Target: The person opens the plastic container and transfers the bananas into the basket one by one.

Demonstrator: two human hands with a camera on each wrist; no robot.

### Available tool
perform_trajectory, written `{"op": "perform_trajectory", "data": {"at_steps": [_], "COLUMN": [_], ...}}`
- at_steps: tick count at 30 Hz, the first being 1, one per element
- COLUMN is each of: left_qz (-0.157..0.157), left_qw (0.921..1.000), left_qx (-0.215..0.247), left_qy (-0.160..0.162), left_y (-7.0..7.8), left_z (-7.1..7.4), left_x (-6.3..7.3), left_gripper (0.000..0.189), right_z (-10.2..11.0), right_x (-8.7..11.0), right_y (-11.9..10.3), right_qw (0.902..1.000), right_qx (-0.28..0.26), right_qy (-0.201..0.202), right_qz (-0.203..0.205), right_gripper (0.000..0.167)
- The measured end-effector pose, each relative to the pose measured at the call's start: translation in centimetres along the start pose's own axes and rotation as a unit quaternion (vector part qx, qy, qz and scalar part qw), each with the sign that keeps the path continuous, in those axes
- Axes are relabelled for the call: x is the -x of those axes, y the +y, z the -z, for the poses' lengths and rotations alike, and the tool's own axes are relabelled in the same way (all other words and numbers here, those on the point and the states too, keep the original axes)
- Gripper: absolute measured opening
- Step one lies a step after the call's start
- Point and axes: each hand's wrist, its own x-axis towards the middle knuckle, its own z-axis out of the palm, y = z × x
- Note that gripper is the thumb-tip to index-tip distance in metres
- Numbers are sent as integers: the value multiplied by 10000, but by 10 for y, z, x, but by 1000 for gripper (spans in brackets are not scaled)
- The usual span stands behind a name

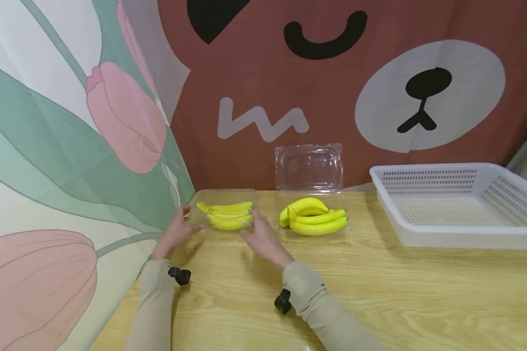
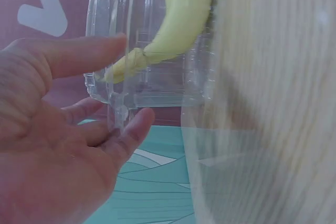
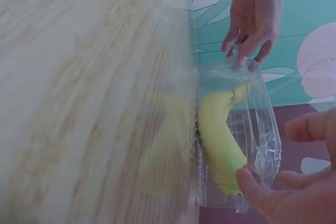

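A clear plastic clamshell box with yellow bananas inside stands at the left of the table, its lid down. My left hand is at its left end. In the left wrist view the thumb lies over the box's edge and the fingertips curl at the lip below. At the opposite end is my right hand, thumb and fingers spread apart. One of its fingertips touches the box's corner in the right wrist view. Beside it, a second clamshell box has its lid raised, with bananas in its base.
A white plastic basket with slotted sides stands on the right of the wooden table. Behind the table hangs a printed bear curtain. A flower-printed curtain borders the left side, close to my left hand.
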Motion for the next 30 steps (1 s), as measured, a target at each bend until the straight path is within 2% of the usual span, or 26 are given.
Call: {"op": "perform_trajectory", "data": {"at_steps": [4, 6, 12, 20, 30], "left_qz": [120, 99, -277, -863, -815], "left_qw": [9998, 9998, 9988, 9945, 9915], "left_qx": [154, 179, 262, -150, -697], "left_qy": [2, 52, 299, 582, 735], "left_y": [3, 2, -2, 0, -2], "left_z": [1, 1, 0, 0, 0], "left_x": [3, 4, 1, 2, 2], "left_gripper": [69, 64, 54, 46, 53], "right_z": [0, 0, 3, 4, -1], "right_x": [-2, -2, -3, -3, -4], "right_y": [1, 1, 1, -2, -3], "right_qw": [9984, 9978, 9979, 9963, 9946], "right_qx": [-524, -599, -449, -664, -634], "right_qy": [98, 145, 241, 225, 435], "right_qz": [-170, -262, -408, -487, -692], "right_gripper": [64, 63, 64, 74, 78]}}
